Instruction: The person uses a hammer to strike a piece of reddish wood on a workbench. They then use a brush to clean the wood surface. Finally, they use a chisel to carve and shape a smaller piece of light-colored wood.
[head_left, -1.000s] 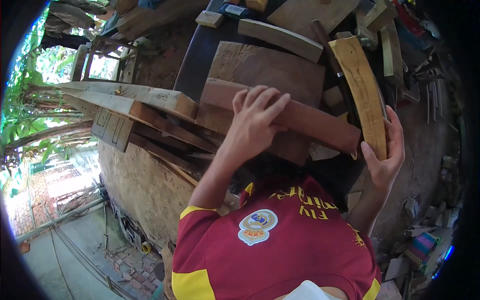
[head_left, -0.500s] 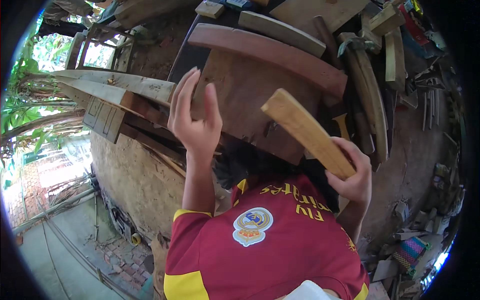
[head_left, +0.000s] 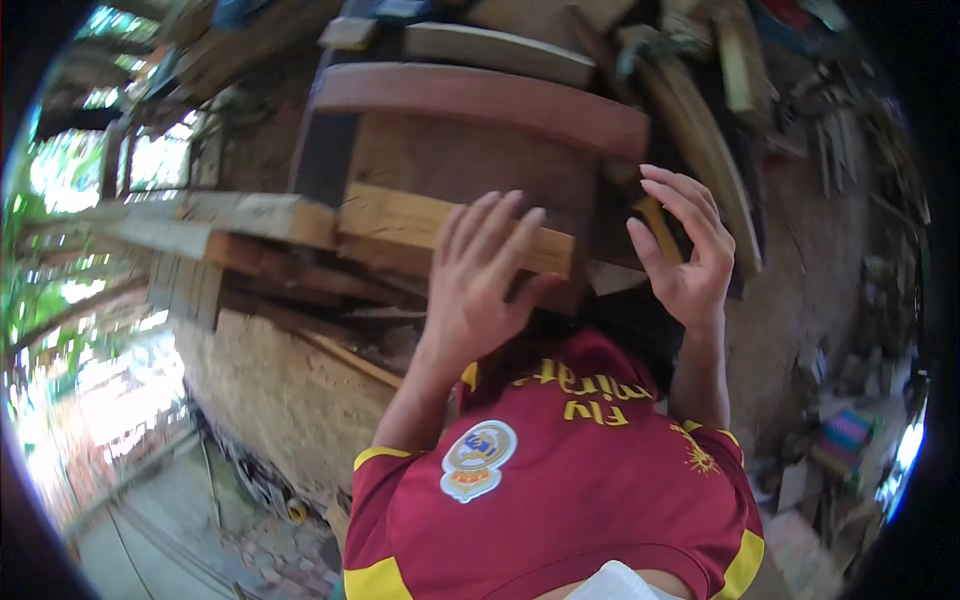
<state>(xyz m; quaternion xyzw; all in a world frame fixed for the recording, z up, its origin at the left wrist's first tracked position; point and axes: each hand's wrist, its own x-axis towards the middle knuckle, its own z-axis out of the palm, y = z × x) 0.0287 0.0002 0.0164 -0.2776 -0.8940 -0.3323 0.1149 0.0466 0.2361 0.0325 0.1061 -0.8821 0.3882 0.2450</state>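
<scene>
A light yellow-brown wooden block lies crosswise on a brown board, in front of a longer, curved reddish plank. My left hand is open over the right part of the block, fingers stretched toward it; whether they rest on it I cannot tell. To the right of the block, my right hand is raised and open, its thumb apart from the loosely curved fingers and nothing in its grip. A narrow yellow object shows just behind it, partly hidden.
Long beams stick out leftward. Pale planks, a dark timber with a weathered long piece and more offcuts crowd the back and right. A rough plastered surface is below the beams.
The reddish plank went from under my left hand to farther back. The yellow-brown block, earlier held in my right hand, now lies crosswise nearer me, and my right hand has let go.
</scene>
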